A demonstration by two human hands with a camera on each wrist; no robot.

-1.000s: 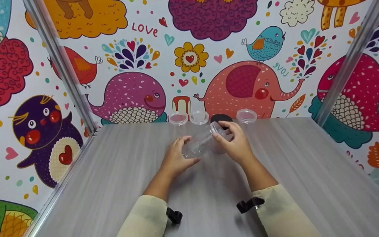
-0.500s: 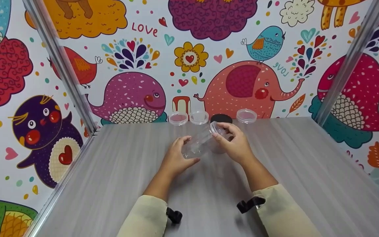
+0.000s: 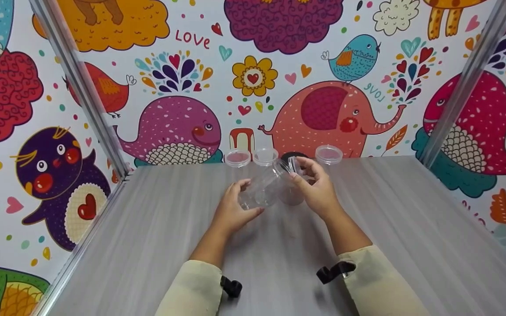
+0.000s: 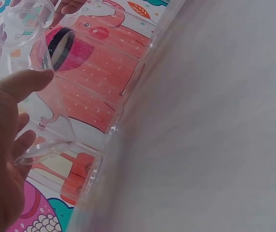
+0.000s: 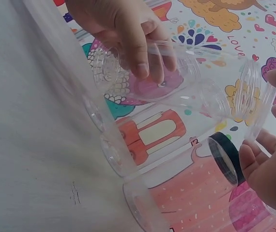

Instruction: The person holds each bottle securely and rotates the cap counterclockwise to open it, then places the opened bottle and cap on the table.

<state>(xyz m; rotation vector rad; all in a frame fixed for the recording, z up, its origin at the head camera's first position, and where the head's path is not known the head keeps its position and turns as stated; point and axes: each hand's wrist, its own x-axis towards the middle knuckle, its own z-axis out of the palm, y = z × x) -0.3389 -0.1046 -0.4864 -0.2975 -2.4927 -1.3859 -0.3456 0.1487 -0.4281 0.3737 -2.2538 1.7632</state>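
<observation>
A clear plastic jar [image 3: 259,191] hangs tilted above the table, its mouth toward the upper right. My left hand [image 3: 233,210] grips its lower end, thumb along the near side in the left wrist view. With thumb and fingers, my right hand [image 3: 322,188] pinches a clear lid [image 3: 295,166] by its edge. In the right wrist view that lid [image 5: 261,113] stands slightly apart from the jar's threaded rim [image 5: 247,89]. Just behind my hands is a jar with a black lid [image 5: 226,158], partly hidden by the held jar and my right hand.
Two clear-lidded jars, the left jar [image 3: 238,159] and its neighbour [image 3: 265,156], stand at the table's back edge. Another clear-lidded jar [image 3: 329,155] stands back right. A patterned wall [image 3: 182,127] and metal posts [image 3: 468,83] bound the grey table [image 3: 156,245].
The lid has come away from the jar's mouth, moving slightly right with my right hand. My left hand has shifted a little left with the jar.
</observation>
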